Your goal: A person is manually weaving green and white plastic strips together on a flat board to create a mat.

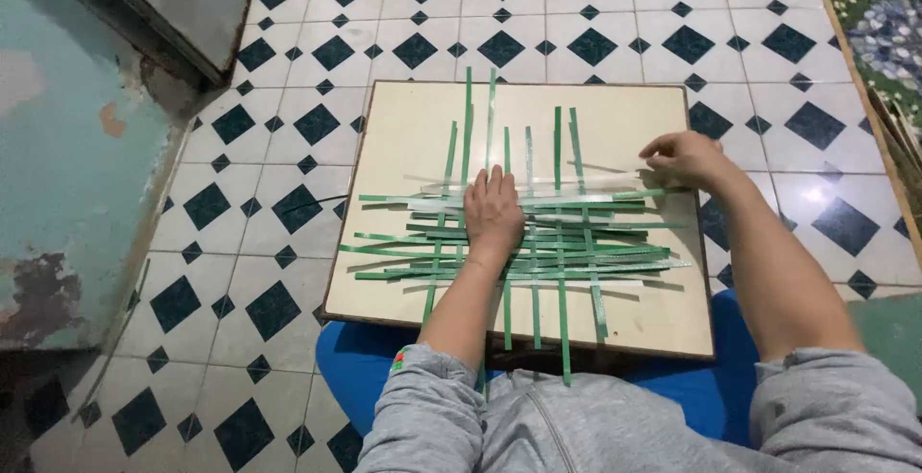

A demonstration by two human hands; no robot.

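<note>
Left hand (494, 212) pressed flat on woven green strips (567, 247), right hand (684, 157) pinching a pale strip (576, 181) at the far right, cream board (403, 137) (square, dark-edged) on a blue cushion (351, 358), diamond-patterned floor tiles (288, 137)

Home: patterned tiled floor (576, 22), peeling painted wall (67, 146).

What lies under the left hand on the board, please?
The left hand presses flat on woven green strips atop the board. The crossings beneath the palm are hidden.
</note>
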